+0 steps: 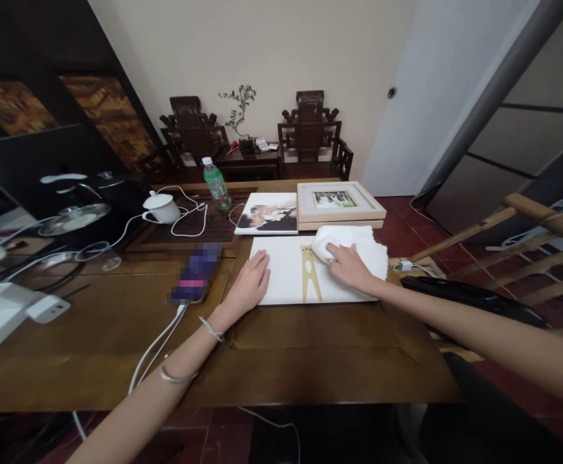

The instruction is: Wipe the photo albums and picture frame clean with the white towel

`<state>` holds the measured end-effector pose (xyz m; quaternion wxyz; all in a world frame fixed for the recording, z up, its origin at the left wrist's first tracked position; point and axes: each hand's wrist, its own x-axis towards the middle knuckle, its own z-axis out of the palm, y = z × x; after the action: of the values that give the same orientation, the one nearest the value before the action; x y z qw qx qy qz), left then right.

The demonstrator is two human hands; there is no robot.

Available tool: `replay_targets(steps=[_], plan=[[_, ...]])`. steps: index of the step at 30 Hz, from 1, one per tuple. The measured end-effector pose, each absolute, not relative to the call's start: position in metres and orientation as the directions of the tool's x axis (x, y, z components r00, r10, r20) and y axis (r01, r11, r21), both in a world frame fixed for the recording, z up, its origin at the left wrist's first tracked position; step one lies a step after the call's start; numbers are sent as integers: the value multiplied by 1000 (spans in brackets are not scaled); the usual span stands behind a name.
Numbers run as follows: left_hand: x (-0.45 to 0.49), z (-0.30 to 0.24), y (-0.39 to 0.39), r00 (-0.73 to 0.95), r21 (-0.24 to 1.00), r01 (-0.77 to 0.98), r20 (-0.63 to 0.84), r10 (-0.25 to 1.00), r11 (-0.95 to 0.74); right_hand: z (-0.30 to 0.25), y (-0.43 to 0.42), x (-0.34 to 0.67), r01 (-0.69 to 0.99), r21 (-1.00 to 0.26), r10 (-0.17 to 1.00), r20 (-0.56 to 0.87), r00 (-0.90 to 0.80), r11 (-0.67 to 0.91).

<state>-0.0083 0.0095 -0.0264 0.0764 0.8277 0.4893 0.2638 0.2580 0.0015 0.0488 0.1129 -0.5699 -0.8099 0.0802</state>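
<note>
Pixelation obscures the phone (198, 274) screen and part of the print (282, 222), the white cloth (361, 248) hides the white panel's (281, 277) far right corner, and the right edge crops the right forearm (455, 319).

Panel (281, 277) shows plain white; forked piece (305, 277), gold; cloth (368, 248), plain white; bench (310, 361), brown; bottle (217, 187), green with white cap (207, 161); floor (398, 227), red.

Left forearm (139, 399) angles up from bottom left; left hand (247, 285) near centre, palm down, fingers flat, close together, pointing up-right. Right forearm (465, 322) enters at right edge, near straight; right hand (352, 267) right of centre, fingers pointing left, grip unclear.
</note>
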Motion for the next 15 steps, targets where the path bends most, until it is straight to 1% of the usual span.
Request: replay_targets(steps=[3,5,8,11,13,15], plan=[[-9,-28,10,370,400,764,372,851,-507,41,13,222,890,-268,929,109,-353,369],[-9,-30,10,360,416,756,381,852,-505,39,14,201,858,-260,896,112,-429,443],[-11,-32,10,362,431,744,383,850,-510,39,1,186,778,-210,804,94,-587,592],[-11,-32,10,363,438,740,379,851,-511,46,-30,188,682,-171,695,33,-718,712],[-11,-33,10,361,440,740,379,852,-509,54,-57,194,620,-174,627,-17,-779,765],[-11,-33,10,367,437,738,380,849,-514,63,-80,201,571,-213,567,-86,-819,793]])
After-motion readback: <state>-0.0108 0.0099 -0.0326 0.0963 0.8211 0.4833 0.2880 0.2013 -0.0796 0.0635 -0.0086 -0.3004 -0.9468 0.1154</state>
